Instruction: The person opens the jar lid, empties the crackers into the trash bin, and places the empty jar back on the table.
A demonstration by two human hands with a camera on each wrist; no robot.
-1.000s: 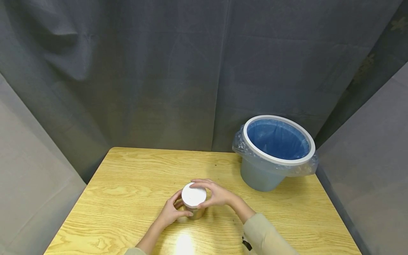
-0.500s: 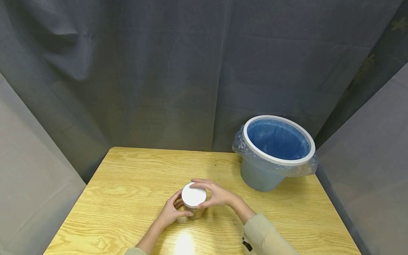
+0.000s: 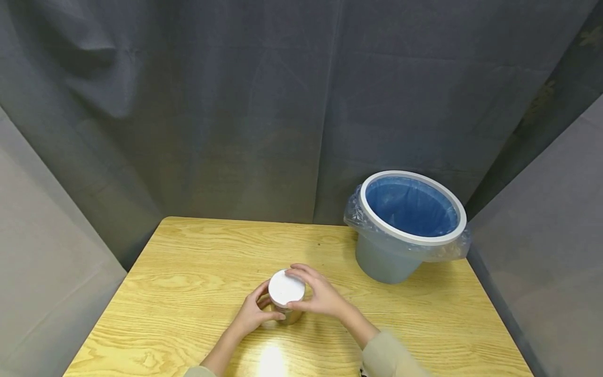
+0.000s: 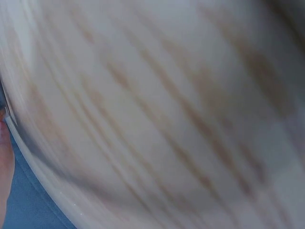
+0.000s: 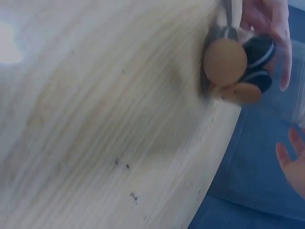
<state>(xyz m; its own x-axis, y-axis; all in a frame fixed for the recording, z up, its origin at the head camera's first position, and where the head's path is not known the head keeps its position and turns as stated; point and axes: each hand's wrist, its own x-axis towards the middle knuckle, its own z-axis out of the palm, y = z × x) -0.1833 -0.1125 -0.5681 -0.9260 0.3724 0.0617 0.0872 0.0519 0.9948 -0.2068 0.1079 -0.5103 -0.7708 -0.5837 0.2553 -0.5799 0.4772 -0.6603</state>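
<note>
A clear jar (image 3: 292, 317) with a white lid (image 3: 285, 288) stands upright on the table, near its middle. My left hand (image 3: 248, 315) grips the jar's side, its thumb across the front and its fingers behind. On the lid's right edge, my right hand (image 3: 324, 297) holds the rim between thumb and fingers. Through the jar wall, the right wrist view shows round brown cookies (image 5: 225, 63) and dark cookies (image 5: 259, 50) with a pale band. In that view the right hand's fingers (image 5: 282, 155) appear at the right edge. Only a sliver of left hand (image 4: 5, 167) shows in the left wrist view.
A pale blue bin (image 3: 387, 262) with a white rim ring and a clear liner bag (image 3: 445, 251) stands at the table's back right. Grey curtains (image 3: 245, 115) hang behind the wooden table (image 3: 198, 262). Small dark marks (image 5: 134, 196) dot the tabletop.
My right hand has turned slightly on the lid, its fingers and thumb shifting along the rim; its wrist and sleeve sit a little lower. The left hand and the jar have stayed in place.
</note>
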